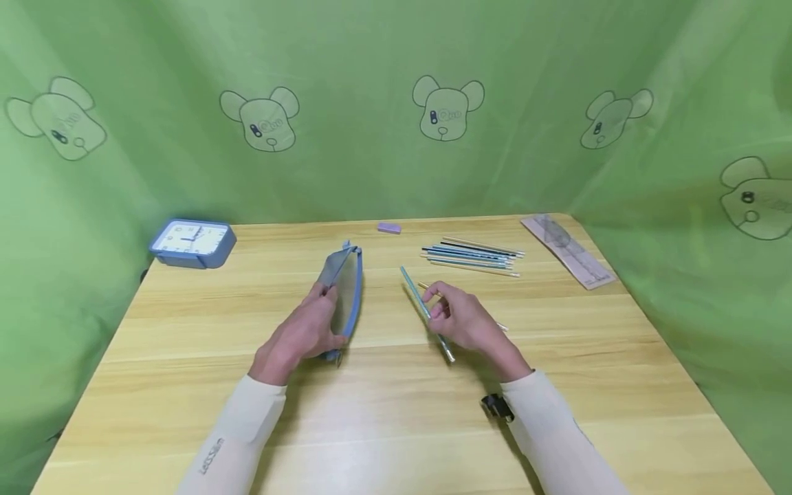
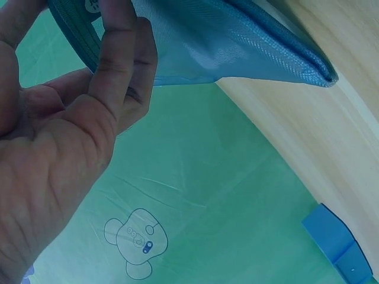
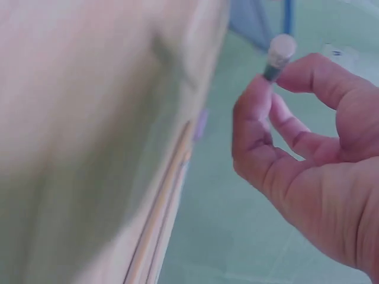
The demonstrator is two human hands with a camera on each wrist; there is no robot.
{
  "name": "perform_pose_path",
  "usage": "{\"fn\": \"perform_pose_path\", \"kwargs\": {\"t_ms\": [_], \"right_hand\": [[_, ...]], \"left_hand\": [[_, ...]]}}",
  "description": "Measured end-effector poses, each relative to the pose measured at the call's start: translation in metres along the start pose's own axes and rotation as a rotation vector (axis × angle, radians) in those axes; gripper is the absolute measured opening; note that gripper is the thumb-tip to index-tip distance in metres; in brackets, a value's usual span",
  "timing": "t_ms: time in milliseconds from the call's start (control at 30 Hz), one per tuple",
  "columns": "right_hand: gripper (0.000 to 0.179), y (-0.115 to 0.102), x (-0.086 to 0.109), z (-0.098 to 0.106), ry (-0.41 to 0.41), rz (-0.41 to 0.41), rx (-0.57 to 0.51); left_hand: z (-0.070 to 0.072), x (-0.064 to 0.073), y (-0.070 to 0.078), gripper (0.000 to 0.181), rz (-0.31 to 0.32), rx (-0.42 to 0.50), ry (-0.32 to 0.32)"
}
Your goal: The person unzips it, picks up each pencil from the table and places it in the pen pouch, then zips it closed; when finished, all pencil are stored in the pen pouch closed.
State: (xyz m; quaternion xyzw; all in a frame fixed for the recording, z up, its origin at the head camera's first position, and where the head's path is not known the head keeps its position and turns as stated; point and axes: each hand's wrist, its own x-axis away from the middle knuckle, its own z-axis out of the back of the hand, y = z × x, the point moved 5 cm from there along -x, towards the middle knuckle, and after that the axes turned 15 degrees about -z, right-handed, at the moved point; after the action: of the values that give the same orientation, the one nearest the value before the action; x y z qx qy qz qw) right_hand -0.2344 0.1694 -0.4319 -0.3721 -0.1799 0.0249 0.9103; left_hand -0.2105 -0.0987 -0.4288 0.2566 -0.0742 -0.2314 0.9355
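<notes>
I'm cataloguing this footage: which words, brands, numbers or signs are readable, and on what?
"LetsSlim": left sleeve; punctuation unclear.
"Q…": animal faces on green curtain; remaining letters blurred.
Clock: dial numerals too small.
Printed sheet at right: lettering too blurred.
Blue pouch: round label cut off, unreadable.

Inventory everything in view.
Wood-grain table: 1, yellowish, foreground
Cloth curtain: count unclear, green, back and sides
Boxy clock: 1, blue, back left
Mesh pouch: 1, blue, centre
Slim pencil: 1, teal, right of pouch
Wooden pencil: 1, yellowish, beside teal pencil
Pencil pile: count unclear, blue, black, yellowish, back right
Oblong block: 1, purple, back edge
Flat strip: 1, pinkish, far right
Cloth sleeves: 2, white, forearms
Wrist device: 1, black, right cuff
Left grip: 1, holding pouch
Right grip: 1, holding teal pencil
</notes>
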Motion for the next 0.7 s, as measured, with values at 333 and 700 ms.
{"fn": "perform_pose_path", "kwargs": {"t_ms": [333,700], "right_hand": [[0.036,-0.04,-0.005,-0.03,-0.155,0.057,-0.373],[0.028,-0.061,-0.031,-0.072,-0.099,-0.102,-0.47]], "left_hand": [[0.0,-0.002,0.002,0.106,0.0,0.004,0.029],[-0.004,-0.003,0.011,0.106,-0.015,0.051,0.053]]}}
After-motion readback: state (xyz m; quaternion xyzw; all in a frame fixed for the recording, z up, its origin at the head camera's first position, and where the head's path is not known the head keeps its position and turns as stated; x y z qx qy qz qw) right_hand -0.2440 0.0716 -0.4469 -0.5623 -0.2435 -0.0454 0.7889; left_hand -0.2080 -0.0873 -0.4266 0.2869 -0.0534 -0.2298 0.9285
